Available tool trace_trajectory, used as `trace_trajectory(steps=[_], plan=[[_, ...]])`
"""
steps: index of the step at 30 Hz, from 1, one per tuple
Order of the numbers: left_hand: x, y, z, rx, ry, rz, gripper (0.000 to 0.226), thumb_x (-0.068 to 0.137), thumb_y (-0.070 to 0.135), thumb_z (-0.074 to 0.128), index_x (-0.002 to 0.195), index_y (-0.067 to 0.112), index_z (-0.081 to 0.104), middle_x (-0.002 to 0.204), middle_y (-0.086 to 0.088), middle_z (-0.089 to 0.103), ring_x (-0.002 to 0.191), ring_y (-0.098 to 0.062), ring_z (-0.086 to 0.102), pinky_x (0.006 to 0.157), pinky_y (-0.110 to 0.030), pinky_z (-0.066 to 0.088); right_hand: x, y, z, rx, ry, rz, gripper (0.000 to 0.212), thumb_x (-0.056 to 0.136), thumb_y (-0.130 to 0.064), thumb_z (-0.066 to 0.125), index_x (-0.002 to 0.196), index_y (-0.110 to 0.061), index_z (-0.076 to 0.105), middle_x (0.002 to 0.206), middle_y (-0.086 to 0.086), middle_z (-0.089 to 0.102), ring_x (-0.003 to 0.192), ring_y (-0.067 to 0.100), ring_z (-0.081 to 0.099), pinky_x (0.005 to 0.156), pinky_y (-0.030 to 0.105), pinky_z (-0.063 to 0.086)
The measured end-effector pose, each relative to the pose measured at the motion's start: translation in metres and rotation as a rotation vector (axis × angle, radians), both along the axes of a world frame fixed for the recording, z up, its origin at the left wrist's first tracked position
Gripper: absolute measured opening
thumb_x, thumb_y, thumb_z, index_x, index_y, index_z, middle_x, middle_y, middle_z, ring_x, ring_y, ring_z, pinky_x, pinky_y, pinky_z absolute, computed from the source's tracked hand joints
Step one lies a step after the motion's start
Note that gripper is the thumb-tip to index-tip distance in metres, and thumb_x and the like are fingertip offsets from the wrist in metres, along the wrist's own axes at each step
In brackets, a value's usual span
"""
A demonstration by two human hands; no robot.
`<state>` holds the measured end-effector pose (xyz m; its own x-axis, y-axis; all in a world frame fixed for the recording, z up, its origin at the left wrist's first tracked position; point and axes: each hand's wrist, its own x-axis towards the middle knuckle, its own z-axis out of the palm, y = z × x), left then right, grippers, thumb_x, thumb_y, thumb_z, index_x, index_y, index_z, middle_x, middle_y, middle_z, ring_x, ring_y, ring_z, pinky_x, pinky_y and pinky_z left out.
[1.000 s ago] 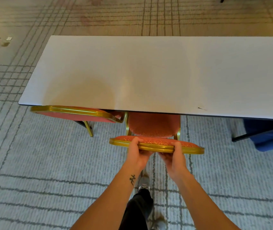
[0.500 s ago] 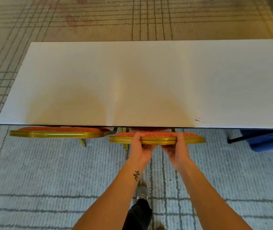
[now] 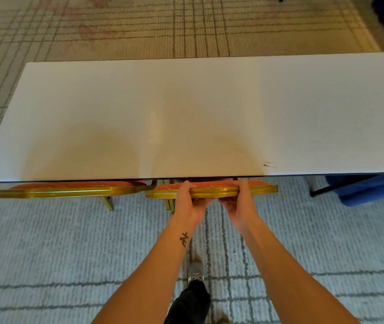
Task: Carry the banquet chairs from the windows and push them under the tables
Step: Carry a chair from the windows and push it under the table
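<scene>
- Head view: the banquet chair [image 3: 212, 192], red upholstery in a gold frame, stands at the near long edge of the white desk [image 3: 209, 108]. Only the top of its backrest and a bit of gold leg show, and the rest is hidden beneath the desktop.
- The left grip [image 3: 189, 202] wraps the top rail of that backrest left of its middle. Its fingers curl over the gold edge onto the red padding, and the palm sits on the near face.
- The right grip [image 3: 240, 202] clasps the same rail just to the right in the same way, fingers hooked over the top. The two are close together, with a short stretch of gold rail bare between them.
- The rail runs past both grips on either side, farther to the right, and lies parallel to the desk edge and almost under it.
- A second banquet chair [image 3: 69, 190] of the same kind stands to the left, also tucked in. Its rail end nearly meets the held chair's.
- Both bare forearms reach up from the bottom of the view, and the left wrist bears a small dark tattoo [image 3: 184, 239].
- A shoe [image 3: 196, 272] and a dark trouser leg show between the arms on the pale lined carpet [image 3: 46, 253].
- Something blue [image 3: 371, 190] lies under the desk's right end, beside a black desk leg [image 3: 340, 186].
</scene>
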<state>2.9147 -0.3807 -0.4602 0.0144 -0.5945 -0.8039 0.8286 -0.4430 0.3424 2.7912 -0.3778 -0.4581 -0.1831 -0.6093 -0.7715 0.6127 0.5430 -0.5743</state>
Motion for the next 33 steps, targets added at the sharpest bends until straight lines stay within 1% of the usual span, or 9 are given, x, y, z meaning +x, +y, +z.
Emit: trace_trajectory(steps=[3, 6, 9, 11, 18, 21, 26, 30, 33], plan=[[-0.001, 0.01, -0.002, 0.02, -0.015, -0.024, 0.011, 0.089, 0.002, 0.043, 0.091, 0.006, 0.053, 0.092, -0.02, 0.06, 0.09, -0.037, 0.061, 0.102, -0.059, 0.05, 0.0, 0.011, -0.003, 0.012, -0.027, -0.025, 0.023, 0.101, -0.03, 0.06, 0.108, -0.008, 0.059, 0.086, 0.012, 0.066, 0.073, 0.021, 0.068, 0.059, 0.033, 0.061], [0.003, 0.012, -0.005, 0.032, 0.007, -0.005, 0.015, 0.088, 0.001, 0.046, 0.1, 0.007, 0.053, 0.106, -0.022, 0.057, 0.103, -0.038, 0.06, 0.101, -0.062, 0.05, 0.0, 0.013, -0.001, 0.006, -0.028, -0.023, 0.021, 0.1, -0.028, 0.061, 0.099, -0.007, 0.062, 0.084, 0.012, 0.065, 0.074, 0.022, 0.066, 0.059, 0.033, 0.06], [-0.001, 0.017, -0.003, 0.049, 0.015, -0.025, 0.014, 0.091, 0.0, 0.046, 0.101, 0.006, 0.053, 0.107, -0.021, 0.056, 0.105, -0.037, 0.058, 0.098, -0.06, 0.052, -0.004, 0.02, -0.003, 0.001, -0.03, -0.049, 0.017, 0.099, -0.021, 0.058, 0.092, -0.007, 0.063, 0.082, 0.012, 0.066, 0.074, 0.023, 0.068, 0.061, 0.034, 0.06], [-0.002, 0.017, 0.0, 0.048, 0.003, -0.043, 0.014, 0.092, 0.0, 0.046, 0.103, 0.005, 0.053, 0.107, -0.021, 0.057, 0.104, -0.037, 0.058, 0.096, -0.058, 0.054, -0.006, 0.022, -0.006, 0.006, -0.025, -0.056, 0.017, 0.1, -0.021, 0.057, 0.096, -0.006, 0.065, 0.084, 0.012, 0.067, 0.075, 0.023, 0.069, 0.063, 0.035, 0.06], [0.004, -0.018, -0.005, 0.057, 0.052, 0.025, 0.013, 0.087, -0.002, 0.047, 0.096, 0.009, 0.049, 0.108, -0.017, 0.051, 0.107, -0.036, 0.052, 0.11, -0.06, 0.042, -0.005, -0.003, -0.015, 0.003, -0.061, -0.053, 0.022, 0.101, -0.024, 0.059, 0.112, -0.005, 0.061, 0.097, 0.016, 0.067, 0.088, 0.028, 0.069, 0.077, 0.042, 0.063], [0.003, -0.017, -0.007, 0.014, 0.06, 0.043, 0.02, 0.089, -0.003, 0.044, 0.104, 0.005, 0.053, 0.103, -0.018, 0.058, 0.101, -0.036, 0.058, 0.11, -0.053, 0.044, -0.003, -0.003, -0.019, 0.006, -0.055, -0.033, 0.021, 0.1, -0.023, 0.06, 0.11, -0.005, 0.063, 0.09, 0.013, 0.068, 0.081, 0.024, 0.069, 0.074, 0.038, 0.062], [0.004, -0.014, -0.009, 0.038, 0.069, 0.105, 0.02, 0.086, -0.004, 0.042, 0.097, 0.007, 0.055, 0.095, -0.015, 0.06, 0.09, -0.032, 0.061, 0.097, -0.047, 0.051, -0.001, -0.001, -0.015, 0.015, -0.054, -0.031, 0.017, 0.099, -0.02, 0.06, 0.11, -0.007, 0.062, 0.088, 0.012, 0.067, 0.077, 0.023, 0.068, 0.062, 0.032, 0.062], [0.002, -0.017, -0.003, 0.045, 0.07, 0.145, 0.021, 0.087, -0.005, 0.04, 0.088, 0.008, 0.056, 0.087, -0.014, 0.061, 0.084, -0.031, 0.06, 0.109, -0.049, 0.044, -0.002, -0.006, -0.015, 0.002, -0.05, -0.003, 0.022, 0.098, -0.02, 0.062, 0.115, -0.008, 0.059, 0.083, 0.009, 0.068, 0.075, 0.021, 0.069, 0.061, 0.032, 0.06], [0.001, -0.017, -0.006, 0.049, 0.055, 0.153, 0.019, 0.087, -0.005, 0.042, 0.083, 0.009, 0.054, 0.085, -0.013, 0.058, 0.082, -0.029, 0.059, 0.108, -0.049, 0.043, -0.006, -0.012, -0.017, -0.015, -0.047, 0.058, 0.026, 0.099, -0.025, 0.063, 0.12, -0.01, 0.062, 0.088, 0.008, 0.07, 0.078, 0.021, 0.071, 0.065, 0.032, 0.06]])
